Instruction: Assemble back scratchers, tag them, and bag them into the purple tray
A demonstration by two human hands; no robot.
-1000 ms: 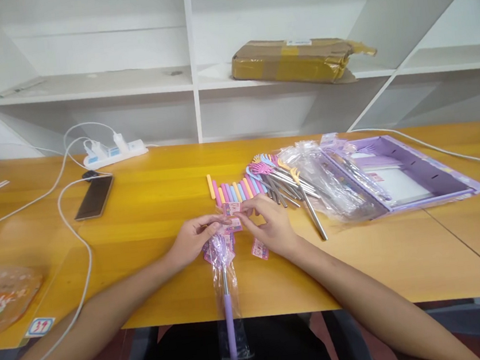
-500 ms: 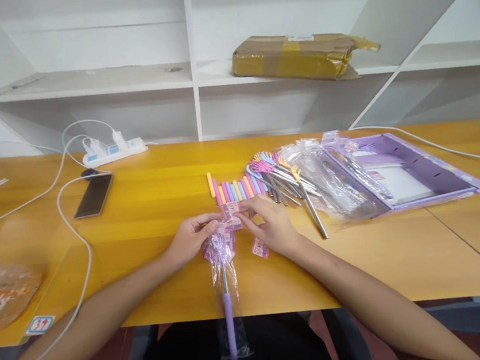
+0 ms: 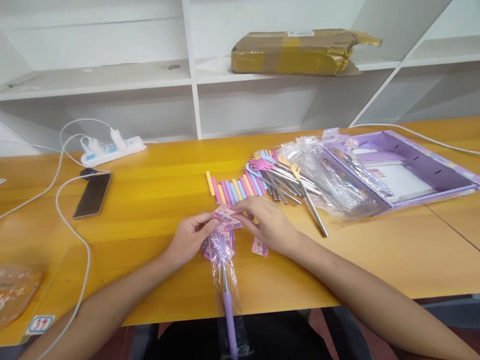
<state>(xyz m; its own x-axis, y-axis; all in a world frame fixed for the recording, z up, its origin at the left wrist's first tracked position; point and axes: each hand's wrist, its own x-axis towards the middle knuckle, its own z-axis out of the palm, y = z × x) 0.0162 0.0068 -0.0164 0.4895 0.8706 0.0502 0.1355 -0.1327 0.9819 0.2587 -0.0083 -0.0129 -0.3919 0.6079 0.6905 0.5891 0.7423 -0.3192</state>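
A clear plastic bag (image 3: 234,319) holds a purple-handled rod (image 3: 229,314) with a claw-shaped head, its lower end past the table's front edge. My left hand (image 3: 192,237) pinches the bag's top end. My right hand (image 3: 266,223) has its fingers closed on a small pink printed card (image 3: 225,213) at the bag's mouth. More pink cards (image 3: 207,250) lie under the bag's upper part, and a single card (image 3: 259,247) rests by my right wrist. Beyond my hands lies a row of coloured tubes (image 3: 235,190), beside a pile of claw-headed metal rods (image 3: 287,177).
A purple box (image 3: 433,166) and clear bags (image 3: 336,186) are at the right. Left are a phone (image 3: 93,195), a power strip (image 3: 113,151), white cables (image 3: 82,238) and an orange package (image 3: 6,296). A taped carton (image 3: 295,52) sits on the shelf.
The pink card between my hands has tilted and shifted slightly left. My right fingers have moved a little left with it; the bagged rod stays in place.
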